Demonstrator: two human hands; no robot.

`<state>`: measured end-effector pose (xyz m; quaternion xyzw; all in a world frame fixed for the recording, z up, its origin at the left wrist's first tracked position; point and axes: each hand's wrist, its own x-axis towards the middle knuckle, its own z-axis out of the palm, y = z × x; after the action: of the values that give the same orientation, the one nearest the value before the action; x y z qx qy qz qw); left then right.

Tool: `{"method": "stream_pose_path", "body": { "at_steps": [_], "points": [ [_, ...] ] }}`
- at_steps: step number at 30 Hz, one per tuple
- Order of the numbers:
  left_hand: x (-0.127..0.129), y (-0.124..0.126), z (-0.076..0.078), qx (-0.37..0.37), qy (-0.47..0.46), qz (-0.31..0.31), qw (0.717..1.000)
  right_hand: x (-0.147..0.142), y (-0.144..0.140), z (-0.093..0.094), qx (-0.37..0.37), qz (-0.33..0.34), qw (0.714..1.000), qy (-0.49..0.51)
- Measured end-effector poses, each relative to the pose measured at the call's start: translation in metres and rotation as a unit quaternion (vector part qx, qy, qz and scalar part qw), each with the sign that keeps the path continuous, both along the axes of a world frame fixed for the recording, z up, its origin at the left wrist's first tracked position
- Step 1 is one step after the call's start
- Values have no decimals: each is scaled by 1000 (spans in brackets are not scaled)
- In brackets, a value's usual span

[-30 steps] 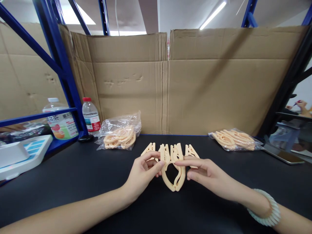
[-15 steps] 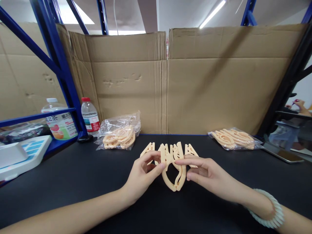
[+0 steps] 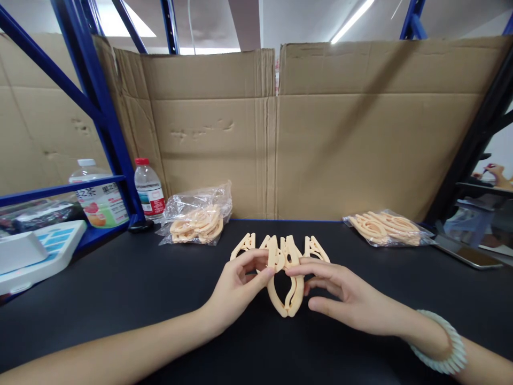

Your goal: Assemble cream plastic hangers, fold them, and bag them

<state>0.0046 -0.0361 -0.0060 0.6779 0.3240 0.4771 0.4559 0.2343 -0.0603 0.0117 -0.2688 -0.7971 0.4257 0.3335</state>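
Observation:
A folding clothes hanger (image 3: 296, 291) of beige plastic is held folded over the dark tabletop, its two arms upright and nearly side by side, its curved end toward me. My left hand (image 3: 236, 286) pinches its left arm between thumb and fingers. On the other side, the extended fingers of my right hand (image 3: 340, 291) touch the right arm, with the thumb spread away below. Behind the held piece lie several similar beige folding hangers, one at left (image 3: 243, 245) and one at right (image 3: 316, 248); the middle ones are partly hidden.
Plastic bags of beige hangers lie at back left (image 3: 196, 222) and back right (image 3: 385, 227). A red-capped bottle (image 3: 150, 192) stands by the blue post. At right is a phone (image 3: 468, 254); at left, a white and blue device (image 3: 60, 246). Cardboard (image 3: 360, 144) walls the back.
The upper ends of the held hanger's arms have come closer together. My right thumb has moved a little away from the hanger, while my left hand keeps its pinch.

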Motion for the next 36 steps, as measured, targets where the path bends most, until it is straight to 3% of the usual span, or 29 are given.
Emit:
{"method": "stream_pose_path", "body": {
  "at_steps": [10,20,26,28,31,34,36],
  "points": [
    [-1,4,-6,-16,-6,17,1000,5,2,2,57,-11,996,-64],
    [1,2,-4,-31,-13,-6,999,7,0,4,15,3,997,-73],
    [0,2,-7,-13,1,-21,1000,8,10,3,-71,25,997,-26],
    [-1,2,-7,4,14,-19,1000,13,17,5,-81,-5,997,-11],
    [-3,1,-6,45,65,-1,997,29,32,9,-79,-133,988,-12],
    [-4,0,-3,81,108,10,991,53,51,9,-33,-285,956,-63],
    [-5,0,-2,92,121,12,988,67,62,7,11,-340,930,-136]
  ]
}}
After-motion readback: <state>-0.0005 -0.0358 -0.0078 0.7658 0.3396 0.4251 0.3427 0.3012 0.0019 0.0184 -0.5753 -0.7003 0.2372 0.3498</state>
